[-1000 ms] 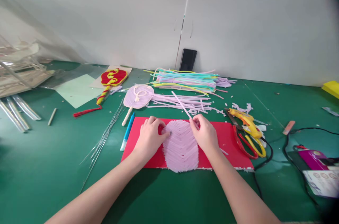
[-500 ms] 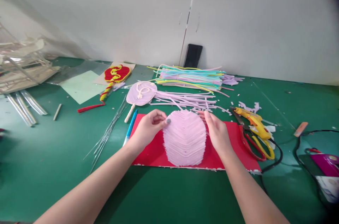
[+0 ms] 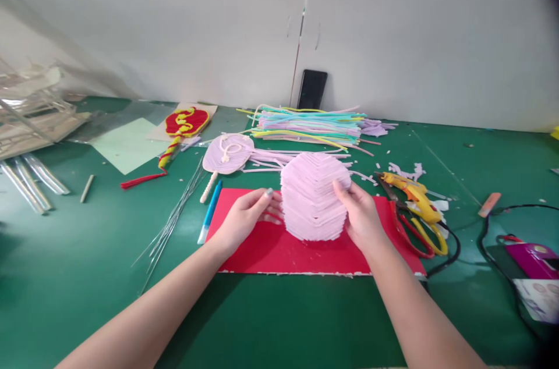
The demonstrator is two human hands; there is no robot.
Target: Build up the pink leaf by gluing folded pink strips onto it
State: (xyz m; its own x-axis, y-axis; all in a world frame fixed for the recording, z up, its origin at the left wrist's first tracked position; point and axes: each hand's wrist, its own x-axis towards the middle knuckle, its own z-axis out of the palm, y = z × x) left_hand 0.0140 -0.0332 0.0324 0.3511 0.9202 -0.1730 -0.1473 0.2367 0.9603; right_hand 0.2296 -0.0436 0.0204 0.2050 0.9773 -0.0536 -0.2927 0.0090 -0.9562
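Observation:
A pink oval piece (image 3: 313, 194) made of strips in a chevron pattern is tilted up on its lower edge above a red card (image 3: 279, 249). My right hand (image 3: 362, 217) grips its right edge with the thumb across the front. My left hand (image 3: 244, 217) touches its left edge with the fingers loosely extended over the card. Behind it lie loose pink strips (image 3: 279, 159) and a finished pink fan (image 3: 227, 156) with a cord handle.
A bundle of coloured strips (image 3: 305, 124) and a black phone (image 3: 311, 89) stand by the wall. Yellow glue gun (image 3: 413, 197) and red-handled scissors (image 3: 410, 235) lie to the right, with cables. Blue pen (image 3: 210, 212), thin wires (image 3: 172, 223) and a red-yellow fan (image 3: 183, 124) lie to the left.
The pink oval piece has been lifted from flat on the red card to standing tilted. My right hand let go of a single strip and took the piece's right edge.

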